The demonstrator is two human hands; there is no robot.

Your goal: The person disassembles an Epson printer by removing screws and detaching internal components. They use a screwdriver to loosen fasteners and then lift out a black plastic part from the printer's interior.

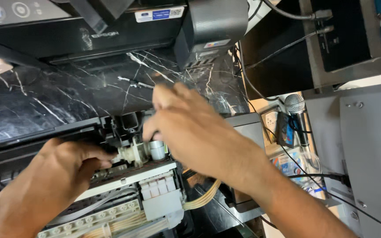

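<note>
The left hand [69,165] pinches a cream plastic gear assembly [131,154] at the opened printer's [124,194] edge. The right hand [190,128] curls over the small metal cylinder [157,149] just beside it — its fingertips are hidden, so the grip can't be judged. Behind, black marble tabletop [67,92]; a microphone [295,105] stands well apart.

Both hands [73,161] [190,125] work inside an opened printer [124,194].

An opened printer [124,185] lies on the black marble-patterned desk [67,92], its cover off and its pale grey inner frame, white gears and cream tubes bare. A small silver cylinder [157,150] stands upright beside a cream gear piece [131,154] at the frame's upper edge.
</note>
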